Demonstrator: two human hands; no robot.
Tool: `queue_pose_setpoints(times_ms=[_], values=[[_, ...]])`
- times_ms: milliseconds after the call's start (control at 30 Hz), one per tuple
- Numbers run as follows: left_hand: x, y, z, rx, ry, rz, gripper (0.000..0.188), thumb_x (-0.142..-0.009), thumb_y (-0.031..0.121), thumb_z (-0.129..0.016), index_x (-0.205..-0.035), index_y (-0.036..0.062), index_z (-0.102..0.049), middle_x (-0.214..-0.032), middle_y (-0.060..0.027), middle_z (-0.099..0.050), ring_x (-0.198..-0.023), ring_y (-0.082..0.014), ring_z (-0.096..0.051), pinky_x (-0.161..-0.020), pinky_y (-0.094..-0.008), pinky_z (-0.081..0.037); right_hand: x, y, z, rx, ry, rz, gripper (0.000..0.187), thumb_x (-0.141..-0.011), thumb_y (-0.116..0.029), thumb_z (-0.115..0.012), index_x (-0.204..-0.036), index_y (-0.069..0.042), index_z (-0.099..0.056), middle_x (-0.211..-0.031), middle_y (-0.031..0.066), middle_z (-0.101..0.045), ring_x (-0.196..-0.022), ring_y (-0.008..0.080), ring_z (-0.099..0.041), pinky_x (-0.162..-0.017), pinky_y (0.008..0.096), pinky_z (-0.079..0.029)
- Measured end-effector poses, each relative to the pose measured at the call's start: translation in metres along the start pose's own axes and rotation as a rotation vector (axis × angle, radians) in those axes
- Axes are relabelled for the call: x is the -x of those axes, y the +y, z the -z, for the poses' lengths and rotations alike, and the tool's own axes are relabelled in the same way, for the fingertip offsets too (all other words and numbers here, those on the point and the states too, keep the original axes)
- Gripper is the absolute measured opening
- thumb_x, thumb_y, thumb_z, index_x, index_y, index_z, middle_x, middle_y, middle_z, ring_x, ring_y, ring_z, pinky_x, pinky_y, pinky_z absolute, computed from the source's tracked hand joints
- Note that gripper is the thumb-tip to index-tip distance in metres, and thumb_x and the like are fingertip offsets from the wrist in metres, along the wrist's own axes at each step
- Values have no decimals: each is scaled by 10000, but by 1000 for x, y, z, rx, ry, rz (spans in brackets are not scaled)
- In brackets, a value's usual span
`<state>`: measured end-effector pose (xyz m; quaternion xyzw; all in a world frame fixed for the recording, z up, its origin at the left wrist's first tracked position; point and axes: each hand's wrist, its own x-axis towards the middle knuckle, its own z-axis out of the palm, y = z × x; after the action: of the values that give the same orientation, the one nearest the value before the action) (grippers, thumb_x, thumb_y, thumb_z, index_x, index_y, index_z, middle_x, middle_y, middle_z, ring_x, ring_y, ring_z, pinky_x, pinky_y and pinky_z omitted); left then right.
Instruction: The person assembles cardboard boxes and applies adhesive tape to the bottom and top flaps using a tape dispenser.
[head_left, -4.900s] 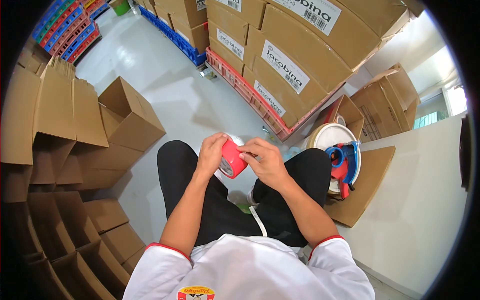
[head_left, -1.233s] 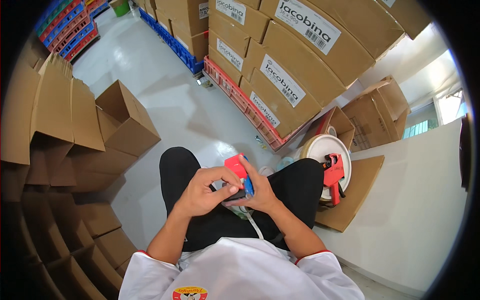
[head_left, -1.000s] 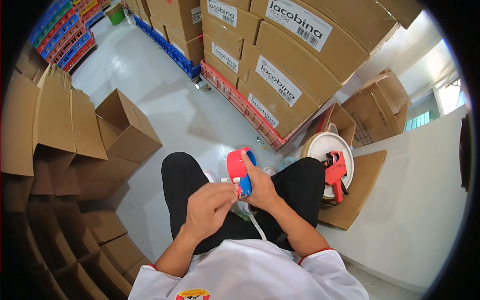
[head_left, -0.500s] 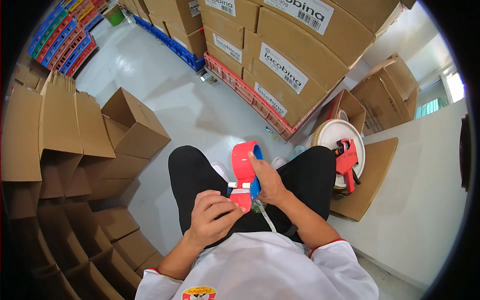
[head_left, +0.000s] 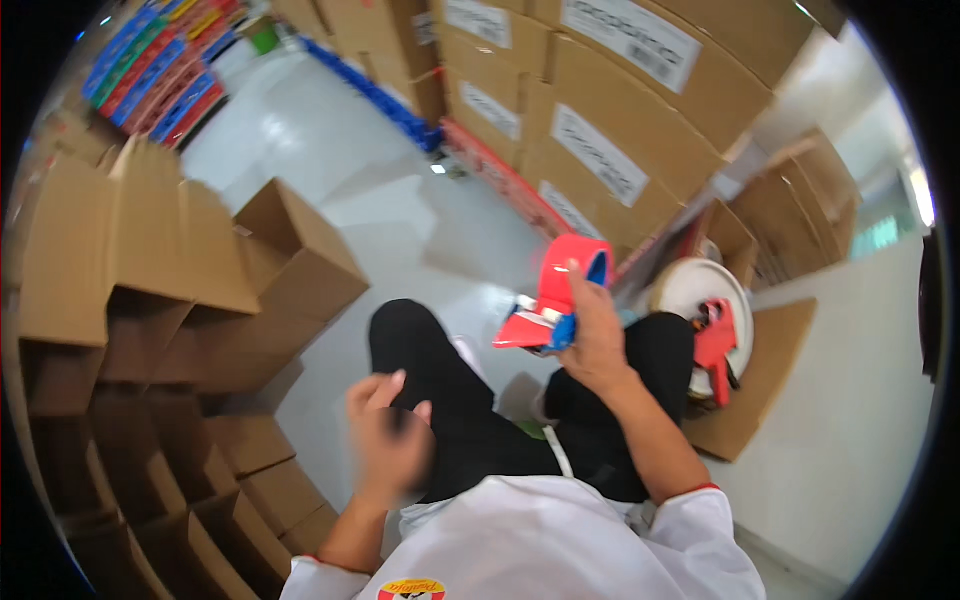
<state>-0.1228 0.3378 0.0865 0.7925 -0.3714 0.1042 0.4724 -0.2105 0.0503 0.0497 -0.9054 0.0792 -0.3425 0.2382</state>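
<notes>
My right hand (head_left: 603, 345) is wrapped around a tape dispenser (head_left: 563, 335) with a blue frame and a wide roll of red tape (head_left: 575, 265). It is raised over my right knee, with a red flap of tape end pointing left. My left hand (head_left: 388, 440), smeared by motion, is above my left thigh, away from the dispenser. Its thumb and fingers are apart and nothing shows in them. Right of my right knee, a red label gun (head_left: 714, 345) rests on a round white lid (head_left: 690, 282).
Opened brown cartons (head_left: 225, 320) are stacked at my left. Ahead, sealed boxes (head_left: 625, 120) stand on a red pallet (head_left: 500, 180). A flat cardboard sheet (head_left: 780, 380) leans by the white wall (head_left: 850, 400) at the right. Colourful crates (head_left: 160, 75) are at the far left.
My right hand has carried the tape dispenser up and to the right, turning it. My left hand has let go of the tape end and moved left. The view has shifted slightly.
</notes>
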Motion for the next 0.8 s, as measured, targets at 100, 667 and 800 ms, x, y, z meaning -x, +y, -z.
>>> queue_pose_setpoints(times_ms=[100,667,800], values=[[-23,-17,10,-18,-122,153,488,-839,55,-757,-1301,27,-604,-1159,-163,-579,-1067,-287,-587,-964,-390,-473,-39,-8,9,-38,-134,83,998,-695,-81,-830,-1553,11,-330,-1068,212,-645,-1040,427,-620,-939,477,-498],[-114,-126,-42,-169,-871,-163,139,-851,267,-706,-938,164,-737,-1088,-1,-726,-1163,-248,-638,-1112,-494,-386,-54,54,-74,-232,-1561,210,713,-905,-210,-639,-1550,-36,-389,-916,203,-733,-849,355,-730,-698,471,-551],[-136,-126,-44,-51,-939,-91,163,-850,244,-688,-983,161,-734,-1158,-10,-699,-1216,-250,-597,-1128,-490,-370,-83,59,-94,-352,-1671,113,724,-889,-256,-674,-1531,-36,-423,-885,204,-719,-812,369,-718,-688,487,-543]])
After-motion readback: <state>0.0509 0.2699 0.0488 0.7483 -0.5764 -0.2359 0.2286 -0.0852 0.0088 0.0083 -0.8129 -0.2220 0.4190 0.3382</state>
